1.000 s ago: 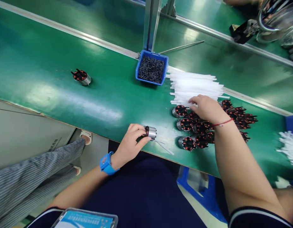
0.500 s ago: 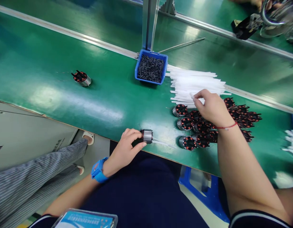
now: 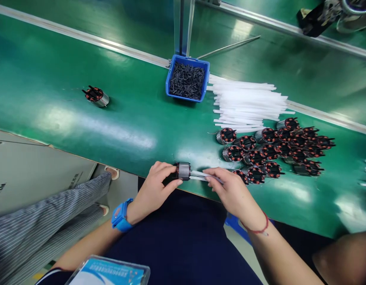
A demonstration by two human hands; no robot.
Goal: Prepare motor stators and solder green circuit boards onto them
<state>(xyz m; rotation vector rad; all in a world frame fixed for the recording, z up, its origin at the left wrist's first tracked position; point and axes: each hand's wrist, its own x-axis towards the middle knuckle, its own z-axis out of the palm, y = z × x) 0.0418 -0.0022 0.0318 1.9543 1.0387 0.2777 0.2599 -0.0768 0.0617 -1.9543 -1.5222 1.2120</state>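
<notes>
Near the bench's front edge, my left hand (image 3: 159, 180) grips a motor stator (image 3: 183, 171), a metal cylinder lying on its side with dark, copper-wound ends. White sleeving tubes (image 3: 197, 174) stick out of its right end. My right hand (image 3: 227, 188) pinches a white tube between thumb and fingertips, just right of the stator; its tip reaches the stator's end. Behind and beside my right hand stand several more wound stators (image 3: 254, 157). A pile of white tubes (image 3: 248, 103) lies farther back.
A blue bin (image 3: 187, 79) of small black pieces stands at the back by a metal post (image 3: 183, 27). One lone stator (image 3: 96, 97) lies to the left. A thin rod (image 3: 230, 46) rests behind the bin. A person's striped trouser legs (image 3: 61, 213) show at lower left.
My right hand has come from the tube pile, forward and left, to the stator with a white tube in its fingers. My left hand still holds the stator in about the same place.
</notes>
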